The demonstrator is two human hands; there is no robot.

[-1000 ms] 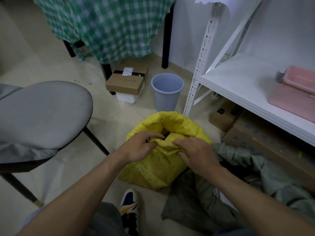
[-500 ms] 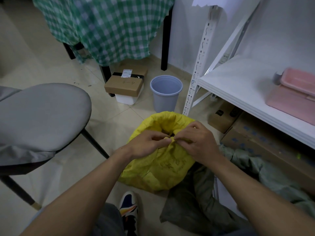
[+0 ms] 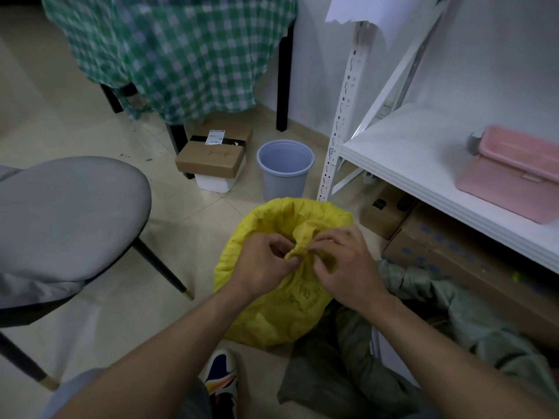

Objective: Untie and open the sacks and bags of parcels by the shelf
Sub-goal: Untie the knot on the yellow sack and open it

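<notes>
A full yellow sack (image 3: 266,316) stands on the tiled floor in front of me, its mouth gathered into a twisted knot (image 3: 302,241) at the top. My left hand (image 3: 260,264) pinches the knot from the left with curled fingers. My right hand (image 3: 344,267) pinches the same bunched cloth from the right. A grey-green bag (image 3: 348,367) lies slumped on the floor to the right of the yellow sack, partly under my right forearm. The white metal shelf (image 3: 402,164) rises just behind and to the right.
A grey chair (image 3: 66,219) stands close on the left. A blue-grey bin (image 3: 284,170) and stacked cardboard boxes (image 3: 211,161) sit behind the sack, under a table with a green check cloth (image 3: 181,55). More boxes (image 3: 453,255) lie beneath the shelf; a pink case (image 3: 511,173) rests on it.
Both hands moved from lying flat on the sack's top to the middle, where they now pinch the gathered knot. The knot stands up a little higher than before.
</notes>
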